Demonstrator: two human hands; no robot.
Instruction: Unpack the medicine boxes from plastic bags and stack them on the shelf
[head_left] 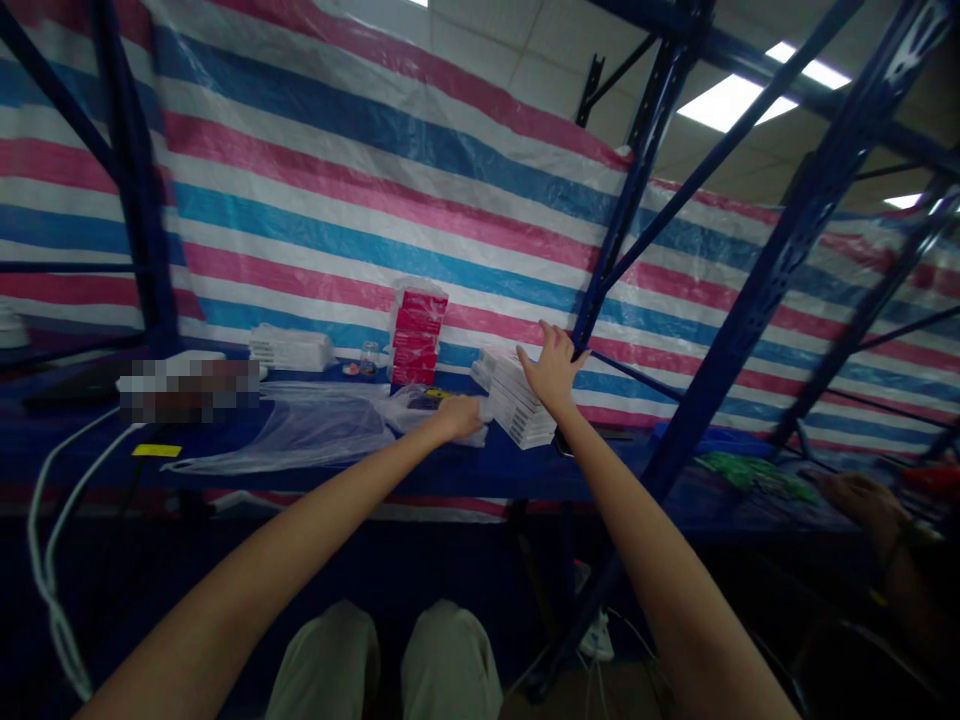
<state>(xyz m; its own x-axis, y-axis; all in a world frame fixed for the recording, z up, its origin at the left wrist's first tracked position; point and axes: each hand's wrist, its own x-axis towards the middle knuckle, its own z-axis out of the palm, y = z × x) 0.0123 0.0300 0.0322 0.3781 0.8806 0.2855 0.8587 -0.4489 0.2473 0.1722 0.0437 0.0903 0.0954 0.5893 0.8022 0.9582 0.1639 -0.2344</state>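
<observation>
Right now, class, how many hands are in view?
3: left hand on the clear plastic, right hand by the white boxes, a co-worker's hand at far right, dim; another may be hidden.

The bag (403, 411) is filmy plastic, the backdrop (330, 190) glossy plastic.

Left hand (460, 416) grips plastic bag (407, 408) — right hand (552, 372) spread at white boxes (517, 412).

And across the whole far side runs a plastic sheet striped red, white and blue (375, 180), wrinkled and glossy! Dark blue metal rack posts (784, 270) slant up on the right, another frame stands left, while bright rectangular lights (731, 103) glow in the pale panelled ceiling (495, 35).
</observation>
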